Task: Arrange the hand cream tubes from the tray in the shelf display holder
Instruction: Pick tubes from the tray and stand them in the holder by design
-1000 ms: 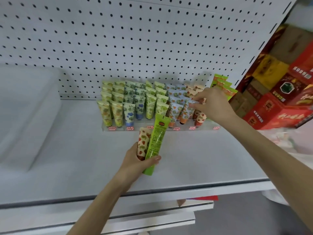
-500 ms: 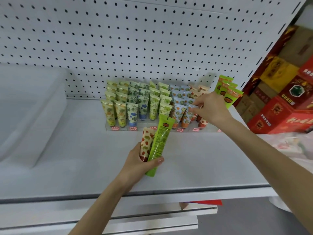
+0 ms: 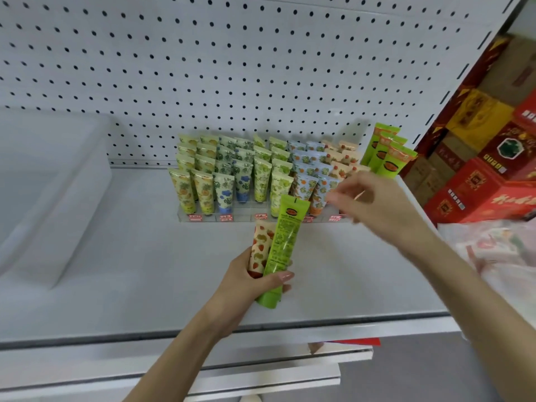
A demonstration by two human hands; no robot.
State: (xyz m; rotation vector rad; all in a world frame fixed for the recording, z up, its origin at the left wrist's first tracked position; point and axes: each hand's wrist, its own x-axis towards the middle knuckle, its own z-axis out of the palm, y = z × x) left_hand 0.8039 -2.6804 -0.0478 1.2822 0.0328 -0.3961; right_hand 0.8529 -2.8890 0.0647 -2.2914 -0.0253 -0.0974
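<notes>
1. Stocking was midway: left hand [image 3: 246,285] clamped a strawberry tube [image 3: 261,248] and green tube [image 3: 285,239] before the display holder [image 3: 240,216].
2. Right hand [image 3: 377,198], loose-fingered and apparently empty, needed to take one next.

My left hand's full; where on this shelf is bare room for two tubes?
Bare shelf: between the white tray and the display holder, and from the holder's front to the shelf's lip, beside the left hand. Crowded: the holder's rows and its right end, by the right hand and tall green tubes.
</notes>
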